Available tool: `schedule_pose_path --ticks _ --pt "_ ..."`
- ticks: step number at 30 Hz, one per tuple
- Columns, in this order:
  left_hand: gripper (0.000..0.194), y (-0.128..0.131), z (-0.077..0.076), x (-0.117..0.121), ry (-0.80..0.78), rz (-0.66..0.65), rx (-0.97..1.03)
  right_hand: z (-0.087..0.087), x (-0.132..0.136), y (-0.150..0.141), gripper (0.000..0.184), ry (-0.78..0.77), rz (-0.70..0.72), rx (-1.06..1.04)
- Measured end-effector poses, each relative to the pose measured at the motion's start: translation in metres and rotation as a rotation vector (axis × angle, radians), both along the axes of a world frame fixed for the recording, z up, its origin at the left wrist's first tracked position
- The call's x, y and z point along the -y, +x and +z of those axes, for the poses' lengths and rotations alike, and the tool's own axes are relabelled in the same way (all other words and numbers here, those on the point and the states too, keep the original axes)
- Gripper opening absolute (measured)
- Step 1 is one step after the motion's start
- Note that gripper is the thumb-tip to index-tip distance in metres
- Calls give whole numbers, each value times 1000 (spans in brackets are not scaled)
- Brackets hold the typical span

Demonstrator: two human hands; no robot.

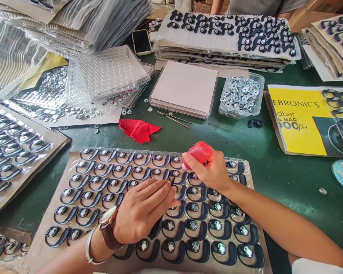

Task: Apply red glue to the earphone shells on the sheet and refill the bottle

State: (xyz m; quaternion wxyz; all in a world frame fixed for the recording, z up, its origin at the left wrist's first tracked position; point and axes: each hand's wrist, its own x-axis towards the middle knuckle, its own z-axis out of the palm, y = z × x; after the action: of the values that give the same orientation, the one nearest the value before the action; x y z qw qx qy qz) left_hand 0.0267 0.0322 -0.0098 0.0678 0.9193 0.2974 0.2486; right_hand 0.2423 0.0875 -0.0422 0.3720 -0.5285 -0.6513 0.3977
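Note:
A sheet (74,160) covered in rows of black ear-hook parts with shiny round centres lies in front of me. My left hand (144,213), with a wristwatch and bangle, rests on the sheet, its fingers pressed together on one black part (173,182) near the middle. My right hand (210,171) is wrapped round a small red bottle (198,153), tipped down toward the same part.
A red cloth (138,130) and thin sticks (174,120) lie behind the sheet. A tray of metal washers (241,95), clear plastic trays (103,74), a phone (141,42), stacked part sheets (225,34) and a yellow box (300,121) surround it. Another person stands at the far edge.

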Motion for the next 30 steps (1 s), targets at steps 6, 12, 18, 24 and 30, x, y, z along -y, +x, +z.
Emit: schedule_pose_path --ticks 6,12,18,24,30 --pt "20 -2 7 -10 -117 2 96 2 1 1 31 -18 23 -50" --pt "24 -6 5 -13 -205 32 137 1 1 2 31 -32 41 -74" --pt "24 -10 1 -16 -316 64 215 0 2 1 27 -53 72 -92" --pt "20 -10 -1 -23 -379 89 306 -1 3 1 26 -18 150 -122" --pt "21 -13 -3 -21 -386 97 335 -1 4 0 29 14 159 -116"
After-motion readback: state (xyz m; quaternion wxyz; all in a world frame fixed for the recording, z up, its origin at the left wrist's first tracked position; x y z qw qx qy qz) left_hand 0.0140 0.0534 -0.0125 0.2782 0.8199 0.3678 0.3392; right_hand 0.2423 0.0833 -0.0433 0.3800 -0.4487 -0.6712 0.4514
